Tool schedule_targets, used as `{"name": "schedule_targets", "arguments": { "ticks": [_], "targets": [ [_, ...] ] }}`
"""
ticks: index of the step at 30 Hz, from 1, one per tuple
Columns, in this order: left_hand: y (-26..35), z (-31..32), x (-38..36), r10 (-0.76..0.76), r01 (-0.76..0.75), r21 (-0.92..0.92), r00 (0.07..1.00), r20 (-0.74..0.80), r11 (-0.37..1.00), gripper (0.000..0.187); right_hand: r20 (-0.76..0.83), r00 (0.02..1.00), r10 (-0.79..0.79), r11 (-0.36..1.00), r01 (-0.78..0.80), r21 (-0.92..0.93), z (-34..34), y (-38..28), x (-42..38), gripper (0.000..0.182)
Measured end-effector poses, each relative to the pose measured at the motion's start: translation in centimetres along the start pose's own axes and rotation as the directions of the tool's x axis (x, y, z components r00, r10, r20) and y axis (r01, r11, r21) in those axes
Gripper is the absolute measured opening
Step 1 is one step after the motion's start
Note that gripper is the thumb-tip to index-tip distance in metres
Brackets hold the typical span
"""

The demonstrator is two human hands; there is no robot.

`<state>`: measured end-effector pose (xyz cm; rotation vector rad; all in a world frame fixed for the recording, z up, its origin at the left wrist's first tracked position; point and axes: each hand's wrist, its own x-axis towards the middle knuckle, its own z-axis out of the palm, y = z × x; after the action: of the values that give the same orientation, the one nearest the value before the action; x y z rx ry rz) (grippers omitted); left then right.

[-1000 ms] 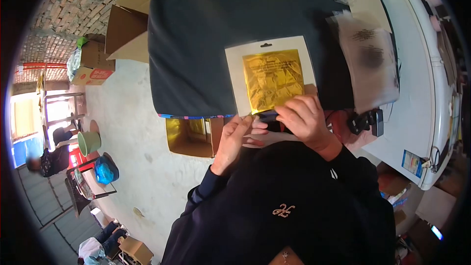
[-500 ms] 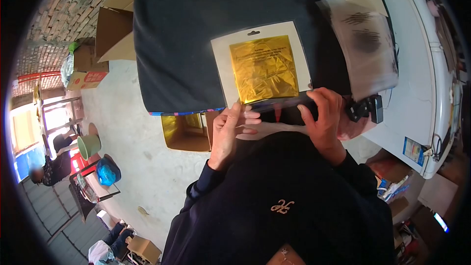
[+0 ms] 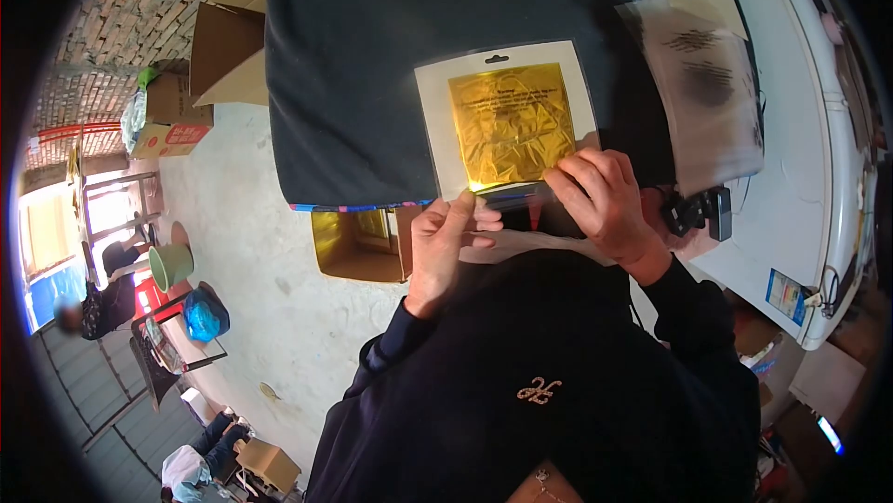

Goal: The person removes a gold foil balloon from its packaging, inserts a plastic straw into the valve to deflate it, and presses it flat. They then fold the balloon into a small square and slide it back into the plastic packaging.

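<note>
A gold foil packet (image 3: 513,123) with small dark print lies on a white card (image 3: 437,117) with a hanger slot, inside a clear sleeve on the dark cloth (image 3: 353,66). At the sleeve's lower left edge, my left hand (image 3: 445,247) pinches the clear film between thumb and fingers. My right hand (image 3: 603,205) is at the lower right corner of the gold packet, its fingers curled and close together over the sleeve; what is between the fingertips is hidden.
Clear printed bags (image 3: 702,93) are stacked at the right, above a black device (image 3: 719,213). An open cardboard box (image 3: 363,266) with gold material stands below the cloth's edge. Boxes, a green bucket (image 3: 171,267) and two other people are at the left.
My right hand has moved from beside the sleeve up and left onto its lower right part, and its fingers have closed. My left hand stays at the lower left edge.
</note>
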<state>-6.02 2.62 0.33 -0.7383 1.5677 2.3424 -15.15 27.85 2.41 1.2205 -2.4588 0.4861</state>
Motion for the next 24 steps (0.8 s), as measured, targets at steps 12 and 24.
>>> {"name": "schedule_targets", "arguments": {
  "ticks": [12, 24],
  "targets": [
    [0.3, 1.2, 0.3, -0.059, 0.062, 0.031, 0.994, -0.087, 0.998, 0.041, 0.016, 0.997, -0.077, 0.997, 0.077, 0.019, 0.4, 1.1, 0.0, 0.035],
    [0.1, -1.4, -1.3, 0.726, -0.522, 0.545, 0.635, -0.265, 0.656, 0.012, 0.011, 0.996, -0.091, 0.995, 0.091, 0.030, 0.8, 1.6, -0.1, 0.036]
  ]
}}
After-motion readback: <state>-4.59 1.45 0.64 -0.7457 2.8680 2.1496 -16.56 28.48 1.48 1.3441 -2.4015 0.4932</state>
